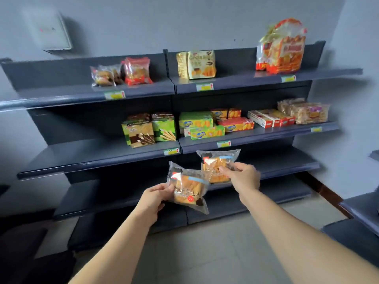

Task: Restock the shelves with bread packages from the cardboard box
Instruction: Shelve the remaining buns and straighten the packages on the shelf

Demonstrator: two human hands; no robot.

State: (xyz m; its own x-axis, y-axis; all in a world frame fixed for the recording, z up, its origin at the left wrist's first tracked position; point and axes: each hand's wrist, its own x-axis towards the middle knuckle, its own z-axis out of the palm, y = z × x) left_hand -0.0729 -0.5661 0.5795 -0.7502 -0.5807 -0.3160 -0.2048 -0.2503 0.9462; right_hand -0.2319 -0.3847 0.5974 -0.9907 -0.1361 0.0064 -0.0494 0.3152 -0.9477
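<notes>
Each of my hands holds a clear bread package with a golden pastry inside. My left hand [155, 196] grips the nearer package [187, 188] by its left edge, in front of the lower shelves. My right hand [243, 175] pinches the farther package [217, 166] from the right, just below the front edge of the middle shelf [256, 138]. The two packages overlap slightly. The dark shelf unit [172, 87] faces me. The cardboard box is out of view.
The top shelf carries snack bags, croissant packs [196, 64] and large red bags [281, 48]. The middle shelf holds green biscuit boxes [149, 130], cracker boxes [215, 124] and wafer packs [303, 111]. The lower shelves [283, 162] are bare. Another dark shelf [361, 208] juts in at the right.
</notes>
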